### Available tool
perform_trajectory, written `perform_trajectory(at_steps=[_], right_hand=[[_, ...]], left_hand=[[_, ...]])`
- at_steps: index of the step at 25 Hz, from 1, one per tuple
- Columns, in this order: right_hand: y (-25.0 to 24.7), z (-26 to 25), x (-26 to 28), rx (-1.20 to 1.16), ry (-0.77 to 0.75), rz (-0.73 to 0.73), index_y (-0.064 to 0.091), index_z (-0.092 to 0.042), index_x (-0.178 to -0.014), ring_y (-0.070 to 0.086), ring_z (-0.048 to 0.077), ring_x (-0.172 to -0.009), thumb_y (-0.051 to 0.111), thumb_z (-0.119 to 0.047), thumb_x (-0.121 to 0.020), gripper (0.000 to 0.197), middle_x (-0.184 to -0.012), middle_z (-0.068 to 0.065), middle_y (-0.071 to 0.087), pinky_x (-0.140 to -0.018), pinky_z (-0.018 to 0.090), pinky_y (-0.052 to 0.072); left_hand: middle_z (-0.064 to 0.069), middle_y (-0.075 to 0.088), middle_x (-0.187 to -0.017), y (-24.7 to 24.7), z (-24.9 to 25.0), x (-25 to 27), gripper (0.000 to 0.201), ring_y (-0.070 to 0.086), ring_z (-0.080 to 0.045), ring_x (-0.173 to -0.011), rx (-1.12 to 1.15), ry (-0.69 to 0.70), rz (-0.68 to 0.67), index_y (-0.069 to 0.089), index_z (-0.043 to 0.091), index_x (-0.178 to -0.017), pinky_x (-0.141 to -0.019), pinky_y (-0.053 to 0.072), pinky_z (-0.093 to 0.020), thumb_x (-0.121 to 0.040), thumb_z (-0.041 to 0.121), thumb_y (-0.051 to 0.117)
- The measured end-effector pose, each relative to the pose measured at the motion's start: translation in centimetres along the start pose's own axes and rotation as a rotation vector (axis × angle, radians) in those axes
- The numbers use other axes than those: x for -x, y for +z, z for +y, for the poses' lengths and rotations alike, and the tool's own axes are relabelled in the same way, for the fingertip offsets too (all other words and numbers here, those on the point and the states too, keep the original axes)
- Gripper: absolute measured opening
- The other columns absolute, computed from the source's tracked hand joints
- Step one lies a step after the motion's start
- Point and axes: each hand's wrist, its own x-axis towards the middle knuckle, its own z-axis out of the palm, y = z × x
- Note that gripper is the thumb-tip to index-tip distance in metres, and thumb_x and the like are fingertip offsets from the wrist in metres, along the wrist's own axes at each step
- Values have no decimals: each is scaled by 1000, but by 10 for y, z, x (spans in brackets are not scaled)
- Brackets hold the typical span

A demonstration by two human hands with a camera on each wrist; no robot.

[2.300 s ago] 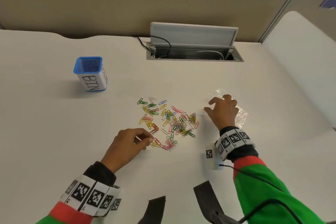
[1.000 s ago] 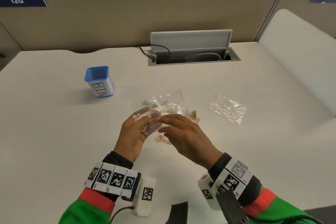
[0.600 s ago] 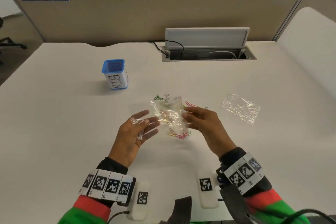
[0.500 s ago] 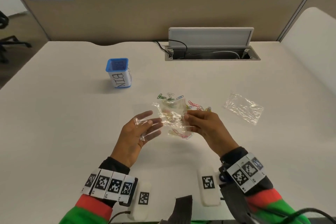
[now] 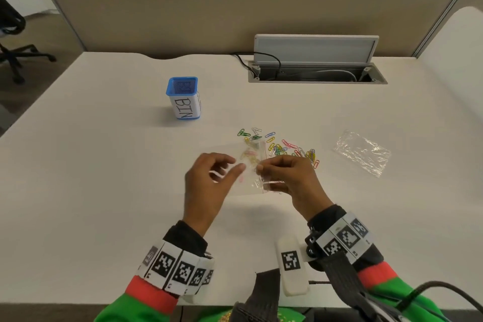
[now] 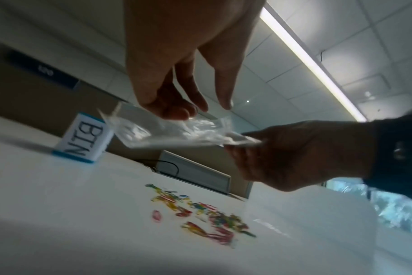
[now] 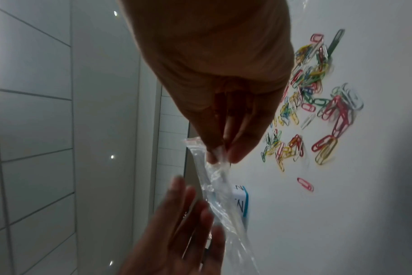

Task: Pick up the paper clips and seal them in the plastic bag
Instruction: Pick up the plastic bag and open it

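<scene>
Clear plastic bag [image 5: 249, 165] between pinching right-hand fingers [image 5: 264, 168], loosely spread left-hand fingers [image 5: 236, 168].

Bare table [image 5: 104, 178] lies left and near; bin [image 5: 183, 98], clips [image 5: 282, 148] and spare bag [image 5: 362, 151] crowd the middle

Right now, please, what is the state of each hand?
Left hand: open, fingers straight, touching the plastic bag.
Right hand: closed, its fingers pinching the plastic bag's edge.

My left hand [image 6: 176, 55] is hovering fingers-down at the clear plastic bag [image 6: 176, 132] while my right hand [image 6: 294, 156] is pinching its edge; blurred paper clips [image 6: 200, 217] are lying below on the white table [image 6: 59, 204].
</scene>
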Motion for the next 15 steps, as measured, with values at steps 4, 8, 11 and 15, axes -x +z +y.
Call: perform_trajectory(at_steps=[4, 8, 11, 15], right_hand=[[14, 2, -1, 8, 20, 15, 60, 13, -88, 68, 20, -59, 72, -4, -76, 24, -72, 16, 66, -50, 25, 56], [17, 2, -3, -14, 19, -11, 62, 7, -85, 68, 19, -58, 74, -11, -76, 24, -65, 9, 68, -53, 25, 56], [14, 2, -4, -49, 22, -64, 64, 10, -91, 69, 21, -65, 73, -11, -76, 27, -73, 11, 70, -59, 26, 57], [13, 3, -7, -95, 37, -40, 65, 11, -93, 70, 23, -65, 72, -7, -77, 25, -77, 16, 71, -61, 27, 59]], left_hand=[[2, 68, -91, 17, 6, 3, 33, 64, -11, -84, 58, -186, -201, 66, 18, -94, -66, 51, -11, -67, 35, 74], [-4, 73, -91, 15, 2, 0, 28, 68, -15, -82, 39, -189, -170, 69, 15, -92, -76, 55, -25, -69, 30, 74], [-7, 73, -88, 12, -1, -5, 21, 69, -21, -79, 39, -205, -97, 71, 13, -88, -78, 58, -39, -72, 27, 73], [-8, 72, -86, 11, -4, -9, 16, 69, -23, -76, 54, -222, -11, 70, 13, -85, -75, 59, -42, -74, 23, 71]])
